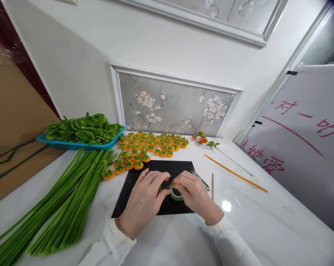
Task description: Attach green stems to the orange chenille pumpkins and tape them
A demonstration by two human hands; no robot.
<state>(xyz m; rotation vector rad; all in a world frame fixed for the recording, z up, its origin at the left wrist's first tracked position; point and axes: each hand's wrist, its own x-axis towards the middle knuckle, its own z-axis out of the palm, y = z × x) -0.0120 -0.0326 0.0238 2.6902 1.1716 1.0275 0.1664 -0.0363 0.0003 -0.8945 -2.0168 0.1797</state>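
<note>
Over a black mat (139, 173) my two hands meet, fingertips almost touching. My left hand (147, 194) is closed in a pinch, and a small green bit shows between thumb and forefinger; its kind is mostly hidden. My right hand (193, 188) is closed too, its thumb and forefinger on the green tape beside the left fingertips. Just under the right fingers sits the roll of green tape (176, 198), its white core showing. Scissors (201, 180) lie by the mat's right edge, partly behind the right hand.
Long green pipe cleaners (69, 207) spread across the table's left. A blue basket (72, 145) holds green fuzzy leaves. Several small orange pompom-like pieces with green tops (155, 142) fill the back. At right lie a flower stem (211, 143), an orange pipe cleaner (236, 173) and a thin stick (213, 186).
</note>
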